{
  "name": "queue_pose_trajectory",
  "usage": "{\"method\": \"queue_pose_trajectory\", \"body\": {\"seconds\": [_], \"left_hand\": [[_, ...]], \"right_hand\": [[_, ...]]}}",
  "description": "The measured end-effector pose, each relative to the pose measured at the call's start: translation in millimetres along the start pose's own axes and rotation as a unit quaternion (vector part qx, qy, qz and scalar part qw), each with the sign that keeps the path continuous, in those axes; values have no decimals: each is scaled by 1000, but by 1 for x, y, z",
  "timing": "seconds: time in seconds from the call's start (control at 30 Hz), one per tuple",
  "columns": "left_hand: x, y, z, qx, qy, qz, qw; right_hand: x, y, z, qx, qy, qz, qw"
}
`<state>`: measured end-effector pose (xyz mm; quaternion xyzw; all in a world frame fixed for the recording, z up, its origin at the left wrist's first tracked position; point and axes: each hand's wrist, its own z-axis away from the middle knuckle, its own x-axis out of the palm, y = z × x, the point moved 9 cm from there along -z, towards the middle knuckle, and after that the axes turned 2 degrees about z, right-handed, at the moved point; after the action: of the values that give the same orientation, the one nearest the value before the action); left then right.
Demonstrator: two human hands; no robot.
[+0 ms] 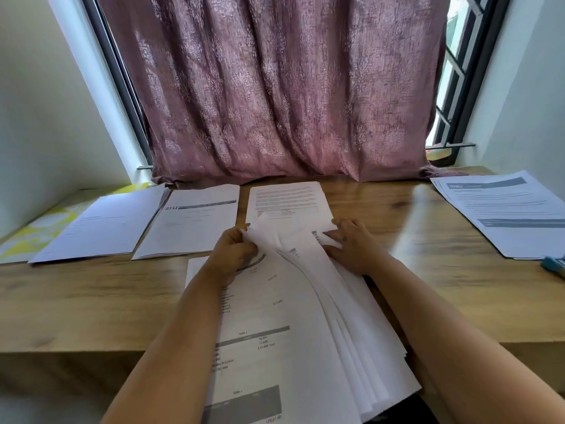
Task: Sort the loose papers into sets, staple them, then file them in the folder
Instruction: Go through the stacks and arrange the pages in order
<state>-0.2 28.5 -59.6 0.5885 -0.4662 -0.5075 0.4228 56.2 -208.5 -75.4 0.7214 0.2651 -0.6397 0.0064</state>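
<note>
A patterned mauve curtain (pixel 284 87) is hanging over the window, its hem resting on the wooden desk (pixel 91 301). White walls (pixel 39 102) are flanking it, and daylight is coming through the barred window pane (pixel 455 71) at right

Setting: home room. Patterned mauve fabric curtain (pixel 284 87) over barred window beyond the hands; wood-grain desk (pixel 91 301) beneath them.

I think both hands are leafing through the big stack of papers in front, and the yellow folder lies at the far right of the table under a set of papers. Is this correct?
Not quite. The head view shows the yellow folder at the far left of the table, not the right. The rest stands: left hand and right hand leaf through the big stack of papers, and a set of papers lies on the folder.
</note>
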Motion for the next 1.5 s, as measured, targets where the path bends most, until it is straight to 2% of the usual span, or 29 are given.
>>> {"method": "queue_pose_trajectory", "body": {"seconds": [0.07, 0.13, 0.2, 0.3, 0.37, 0.43, 0.47, 0.57, 0.7, 0.73, 0.8, 0.87, 0.93, 1.03, 1.1, 1.2, 1.3, 1.33, 1.43, 1.5], "left_hand": [[2, 2, -3, 5, 1, -14, 1000], [2, 1, -6, 12, 8, -28, 1000], [1, 1, -7, 20, 7, -44, 999], [2, 1, -9, 35, -2, -52, 998], [0, 8, -8, 80, 10, -58, 995], [-2, 12, -6, 104, 29, -56, 993], [-2, 12, -6, 102, 32, -54, 993], [-9, 6, -10, 90, 47, -83, 991], [-7, 10, -6, 52, 57, -6, 997], [-7, 12, -6, 44, 64, 24, 997], [-10, 21, -2, 48, 93, 93, 990], [-8, 27, 2, 50, 97, 132, 985], [-7, 28, 8, 37, 102, 124, 986], [-18, 26, 11, 11, 134, 135, 982], [-24, 33, 15, 29, 135, 168, 976], [-40, 57, 29, 111, 141, 195, 964], [-58, 78, 42, 164, 154, 206, 953], [-66, 78, 43, 156, 169, 223, 947], [-76, 77, 45, 114, 169, 277, 939], [-73, 84, 46, 134, 146, 227, 954]], "right_hand": [[-10, -10, 4, -66, 64, -58, 994], [-19, -13, 9, -94, 101, -163, 977], [-24, -16, 14, -89, 103, -271, 953], [-28, -25, 19, -96, 102, -334, 932], [-20, -33, 22, -84, 28, -379, 921], [-6, -43, 28, -84, -63, -358, 928], [-1, -46, 31, -87, -80, -332, 936], [-10, -34, 27, -38, -23, -317, 948], [-10, 1, 22, 92, -52, -297, 949], [-17, 7, 20, 115, -21, -285, 951], [-49, 14, 15, 139, 110, -243, 954], [-94, 5, 13, 113, 230, -156, 954], [-145, -13, 17, 61, 322, -110, 938], [-209, -25, 27, 22, 425, -154, 892], [-230, -26, 25, 32, 438, -215, 872], [-212, -22, 1, 62, 351, -360, 862], [-157, -26, -10, 92, 211, -309, 923], [-138, -26, -8, 93, 175, -291, 936], [-74, -30, 14, 101, 19, -268, 958], [-33, -37, 38, 99, -120, -235, 959]]}}
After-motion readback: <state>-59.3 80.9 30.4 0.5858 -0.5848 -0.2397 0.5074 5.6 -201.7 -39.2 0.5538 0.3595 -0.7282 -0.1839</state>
